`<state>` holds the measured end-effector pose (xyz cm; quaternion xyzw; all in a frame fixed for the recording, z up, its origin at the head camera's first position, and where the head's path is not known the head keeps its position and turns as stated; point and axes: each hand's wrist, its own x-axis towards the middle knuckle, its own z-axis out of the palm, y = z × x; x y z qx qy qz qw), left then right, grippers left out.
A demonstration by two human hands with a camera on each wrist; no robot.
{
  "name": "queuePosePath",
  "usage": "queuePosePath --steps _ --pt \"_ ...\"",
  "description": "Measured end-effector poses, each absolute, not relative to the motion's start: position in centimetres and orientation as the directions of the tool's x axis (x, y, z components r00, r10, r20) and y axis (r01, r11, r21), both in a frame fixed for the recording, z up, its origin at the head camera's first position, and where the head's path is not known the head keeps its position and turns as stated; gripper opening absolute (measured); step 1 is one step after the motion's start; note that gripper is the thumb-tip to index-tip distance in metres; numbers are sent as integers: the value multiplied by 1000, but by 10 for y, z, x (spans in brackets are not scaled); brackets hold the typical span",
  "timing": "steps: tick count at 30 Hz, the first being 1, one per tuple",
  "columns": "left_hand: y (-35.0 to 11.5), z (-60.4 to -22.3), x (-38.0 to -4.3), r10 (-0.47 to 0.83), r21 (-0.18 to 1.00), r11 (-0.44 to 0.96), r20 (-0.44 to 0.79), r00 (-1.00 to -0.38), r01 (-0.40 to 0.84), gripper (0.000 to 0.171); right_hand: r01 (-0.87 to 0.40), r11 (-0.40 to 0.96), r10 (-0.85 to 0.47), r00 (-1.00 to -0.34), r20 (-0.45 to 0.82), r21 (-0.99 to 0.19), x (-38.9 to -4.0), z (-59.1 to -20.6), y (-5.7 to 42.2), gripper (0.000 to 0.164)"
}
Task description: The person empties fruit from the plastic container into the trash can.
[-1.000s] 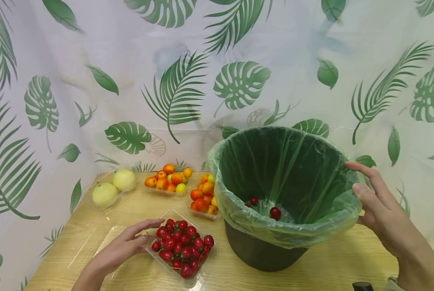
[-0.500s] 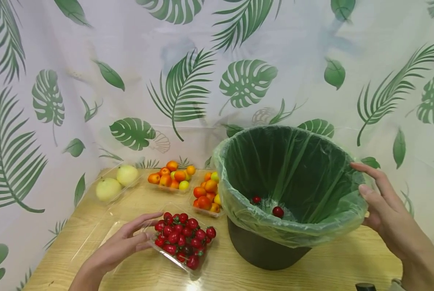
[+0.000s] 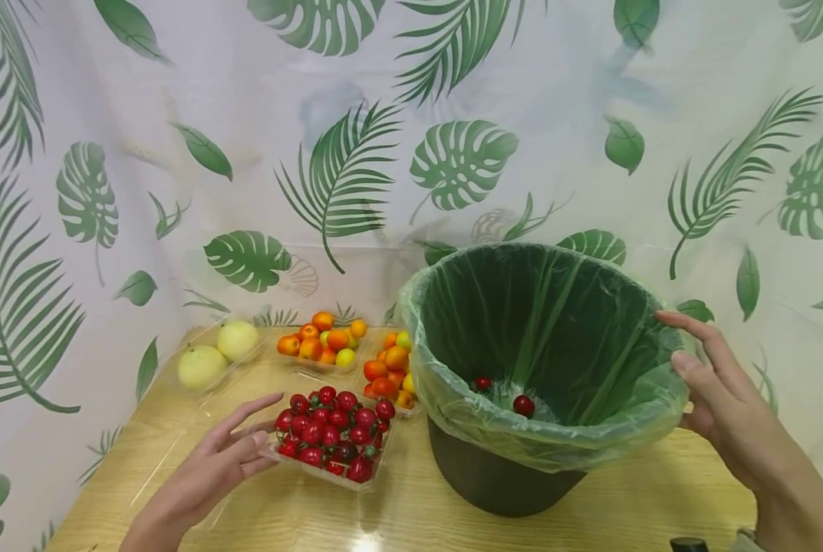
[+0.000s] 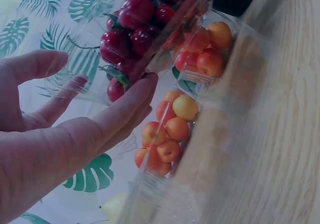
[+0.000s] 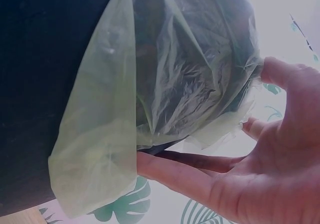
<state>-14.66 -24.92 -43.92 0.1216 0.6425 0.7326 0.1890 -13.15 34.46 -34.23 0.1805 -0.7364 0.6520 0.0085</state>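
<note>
My left hand (image 3: 207,456) holds the left edge of a clear plastic tray (image 3: 317,471) heaped with red cherry tomatoes (image 3: 330,429). In the left wrist view, the tray hangs raised off the table, my fingers (image 4: 120,106) against its side. My right hand (image 3: 735,418) grips the right rim of a dark trash can (image 3: 501,479) lined with a thin green bag (image 3: 556,445). The right wrist view has the fingers (image 5: 175,176) spread along the bag-covered rim. A few red fruits (image 3: 524,405) lie at the bottom of the lined can.
Behind the tray stand two clear boxes of small orange and yellow fruits (image 3: 311,347), (image 3: 386,372). Farther left, another clear box holds two pale green round fruits (image 3: 202,367). A leaf-patterned curtain (image 3: 466,161) closes off the back. A black object (image 3: 689,544) shows at the front right edge.
The tray of cherry tomatoes has come up off the table and shifted left and back with my left hand. My right hand stays at the trash can's rim. The head view sways slightly.
</note>
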Motion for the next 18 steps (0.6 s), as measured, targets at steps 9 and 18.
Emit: queuePosePath --steps 9,18 --pt "-253 -418 -140 321 984 -177 29 -947 -29 59 -279 88 -243 -937 251 -956 -130 -342 345 53" --pt "-246 -399 -142 233 967 -233 153 -960 98 60 -281 80 -259 -932 253 -956 -131 -343 343 53"
